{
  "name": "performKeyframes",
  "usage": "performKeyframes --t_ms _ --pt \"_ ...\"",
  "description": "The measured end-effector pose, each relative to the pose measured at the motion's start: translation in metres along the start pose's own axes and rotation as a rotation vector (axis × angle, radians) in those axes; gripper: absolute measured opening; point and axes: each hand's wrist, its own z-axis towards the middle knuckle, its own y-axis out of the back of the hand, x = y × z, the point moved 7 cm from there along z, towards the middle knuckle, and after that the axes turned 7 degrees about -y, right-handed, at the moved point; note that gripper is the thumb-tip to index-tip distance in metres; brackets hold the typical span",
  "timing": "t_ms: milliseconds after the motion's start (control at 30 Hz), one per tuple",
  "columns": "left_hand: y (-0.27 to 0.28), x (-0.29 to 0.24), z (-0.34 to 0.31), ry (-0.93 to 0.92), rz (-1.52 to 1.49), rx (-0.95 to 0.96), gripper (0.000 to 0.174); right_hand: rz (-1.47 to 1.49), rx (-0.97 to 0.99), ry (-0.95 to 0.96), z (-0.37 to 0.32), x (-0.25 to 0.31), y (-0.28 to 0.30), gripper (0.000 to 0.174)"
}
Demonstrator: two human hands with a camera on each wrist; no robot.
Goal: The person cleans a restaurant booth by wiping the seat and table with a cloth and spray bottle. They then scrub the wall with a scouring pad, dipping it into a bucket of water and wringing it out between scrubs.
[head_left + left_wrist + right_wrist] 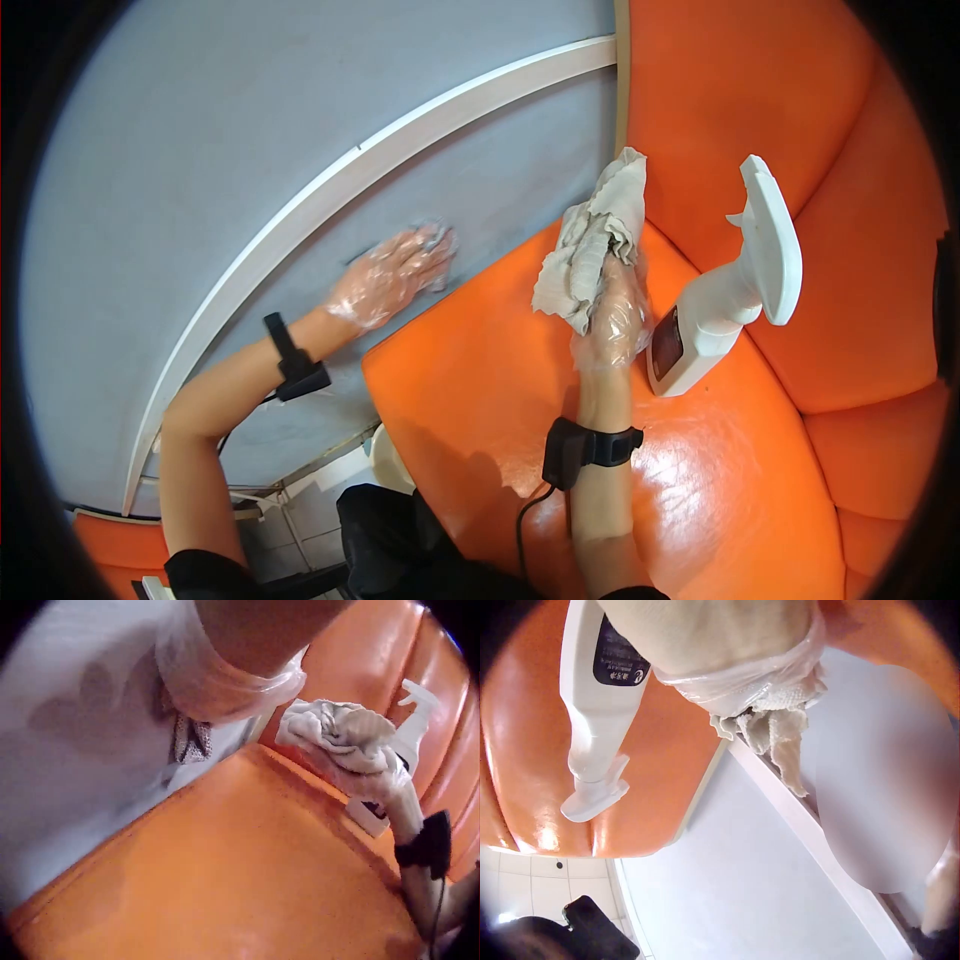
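Note:
My left hand (390, 275), in a clear plastic glove, lies flat against the grey wall (500, 190) below the white strip. Its fingers reach forward over a greyish mesh cloth (192, 741), most of which the hand hides. My right hand (618, 315), gloved the same way, grips a crumpled beige cloth (590, 250) over the orange seat, by the corner where seat and wall meet. Just right of that hand stands a white spray bottle (715, 310), its dark label (619, 656) showing in the right wrist view.
The orange seat (500, 400) runs along the wall, with a padded orange backrest (740, 90) behind it. A white strip (300, 200) curves across the wall. A pale round container (388, 460) is partly visible below the seat's edge, near tiled floor.

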Motion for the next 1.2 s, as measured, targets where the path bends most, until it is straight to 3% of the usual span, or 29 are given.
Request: performKeyframes --t_ms 67,233,367,400,433,567,700,800,933,1000,1067,1200 --pt "-0.005 0.003 0.034 -0.003 0.079 0.046 0.056 0.001 -0.010 -0.028 0.002 -0.004 0.003 0.043" --pt "-0.034 0.025 0.150 0.097 0.002 -0.308 0.046 0.031 0.000 -0.032 0.004 -0.003 0.005 0.039" --pt "-0.027 0.031 0.230 0.118 0.117 -0.252 0.042 0.042 0.017 0.014 0.005 -0.002 0.007 0.039" --pt "-0.025 0.033 0.238 0.149 0.033 -0.333 0.040 0.047 0.011 0.004 0.005 -0.001 0.006 0.040" --pt "-0.025 0.037 0.241 0.181 -0.055 -0.415 0.038 0.050 0.004 -0.006 0.004 0.000 0.005 0.041" --pt "-0.036 0.027 0.190 0.053 0.010 -0.375 0.040 0.057 0.014 -0.001 0.000 0.001 0.003 0.040" --pt "-0.048 0.004 0.096 0.029 0.059 -0.046 0.055 0.093 0.011 0.003 0.006 -0.001 0.008 0.040" --pt "-0.037 0.000 0.065 -0.021 0.173 -0.031 0.058 0.069 0.014 0.005 0.007 -0.002 0.010 0.041" --pt "-0.056 0.009 0.112 -0.007 0.060 -0.023 0.052 0.060 -0.041 -0.053 0.002 -0.001 0.006 0.039" --pt "-0.064 0.019 0.156 0.077 -0.095 -0.260 0.047 0.082 -0.027 -0.047 0.004 -0.001 0.007 0.037" --pt "-0.056 0.019 0.202 0.066 -0.068 -0.311 0.041 0.103 -0.012 -0.034 0.006 -0.002 0.010 0.035" --pt "-0.050 0.022 0.210 0.058 -0.211 -0.361 0.036 0.100 0.003 0.032 0.011 -0.002 0.012 0.033"
